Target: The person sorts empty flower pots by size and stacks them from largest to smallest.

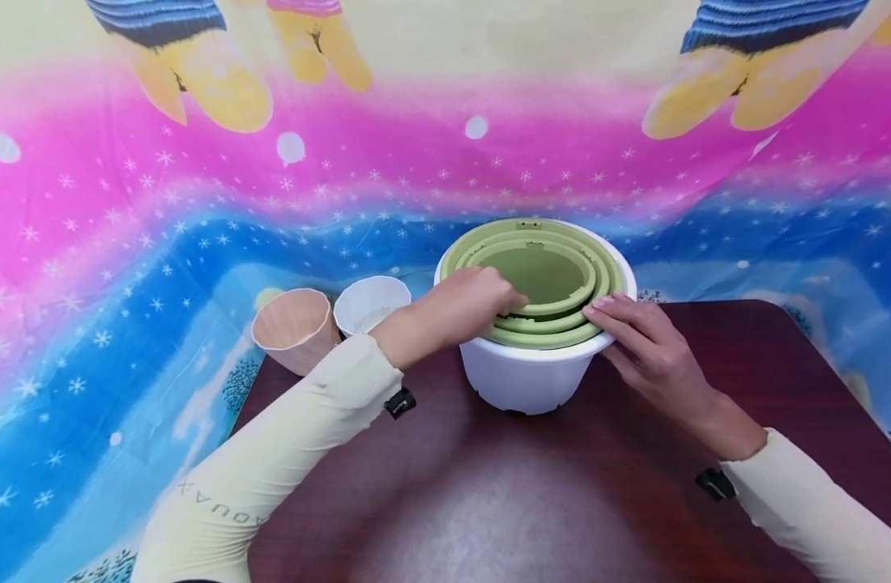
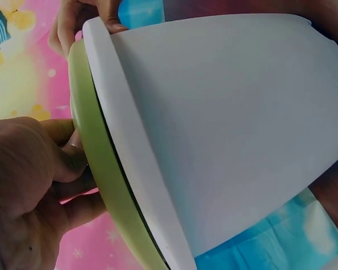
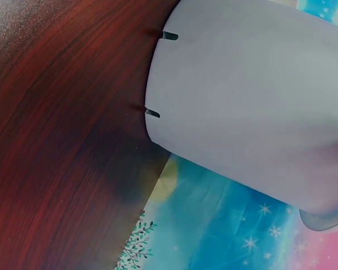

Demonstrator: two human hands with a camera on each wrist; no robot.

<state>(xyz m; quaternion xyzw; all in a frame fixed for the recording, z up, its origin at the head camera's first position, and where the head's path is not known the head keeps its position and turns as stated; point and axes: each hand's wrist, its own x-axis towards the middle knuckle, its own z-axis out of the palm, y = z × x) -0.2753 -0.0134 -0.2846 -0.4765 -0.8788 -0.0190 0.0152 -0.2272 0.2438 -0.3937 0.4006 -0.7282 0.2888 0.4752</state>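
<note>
A large white flowerpot (image 1: 526,380) stands upright on the table with several green flowerpots (image 1: 543,271) nested inside it, their rims stepped one within another. My left hand (image 1: 471,306) reaches over the near left side and grips the rim of an inner green pot; its fingertips are partly hidden. On the right, my right hand (image 1: 653,348) holds the white pot's rim, with fingers over the top and thumb against the outer wall in the left wrist view. The right wrist view shows the white pot's side (image 3: 242,101) and slotted base.
A peach faceted pot (image 1: 300,332) and a small white faceted pot (image 1: 373,298) stand side by side at the table's back left. Behind the dark red wooden table (image 1: 445,494) hangs a printed pink and blue cloth (image 1: 387,146), close to the pots.
</note>
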